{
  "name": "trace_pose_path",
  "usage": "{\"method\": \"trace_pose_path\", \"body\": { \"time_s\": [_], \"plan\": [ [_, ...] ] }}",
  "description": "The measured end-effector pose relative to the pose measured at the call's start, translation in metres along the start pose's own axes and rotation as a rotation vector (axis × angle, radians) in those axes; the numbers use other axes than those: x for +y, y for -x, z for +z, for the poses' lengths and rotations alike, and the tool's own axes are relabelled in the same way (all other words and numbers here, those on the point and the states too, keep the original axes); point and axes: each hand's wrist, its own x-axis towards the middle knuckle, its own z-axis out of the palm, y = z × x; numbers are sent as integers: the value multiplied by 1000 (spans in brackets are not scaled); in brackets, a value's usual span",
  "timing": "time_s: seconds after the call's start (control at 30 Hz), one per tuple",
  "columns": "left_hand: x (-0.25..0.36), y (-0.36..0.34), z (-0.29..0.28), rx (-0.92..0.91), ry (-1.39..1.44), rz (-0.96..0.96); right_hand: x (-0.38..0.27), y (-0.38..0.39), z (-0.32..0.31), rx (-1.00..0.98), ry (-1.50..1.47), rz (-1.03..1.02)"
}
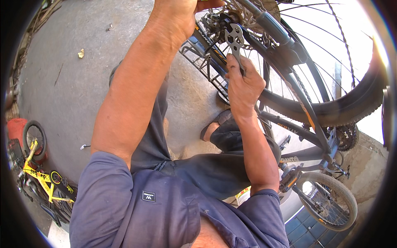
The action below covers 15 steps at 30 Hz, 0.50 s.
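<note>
In my right hand [245,84] is a flat grey multi-hole wrench [235,38], pinched between thumb and fingers. The wrench's wide head lies by the wheel axle and dark frame end of a bicycle [297,89]. My left hand [177,10] reaches to the top edge of the picture, beside the hub parts [213,25]. Its fingers are mostly cut off there, so what they grip does not show. The bicycle's wheel, with its knobby black tyre [331,113], fills the upper right. A black wire rack [202,66] sits below the hub.
A yellow bicycle [39,175] lies at the left, near a red container [16,129]. Another wheel [328,202] stands at the lower right by blue tiles [304,231]. Beneath me is grey concrete floor [82,91], with a dry leaf [81,53] on it.
</note>
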Motion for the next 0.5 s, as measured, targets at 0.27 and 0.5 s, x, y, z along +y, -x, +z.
{"method": "trace_pose_path", "body": {
  "time_s": [0.27, 0.5],
  "plan": [
    [0, 1, 1, -33, -7, 7, 12, -4, 10, -4, 29, 107],
    [-2, 0, -1, -27, -13, 8, 6, -1, 30, -67, -174, 215]
  ]
}}
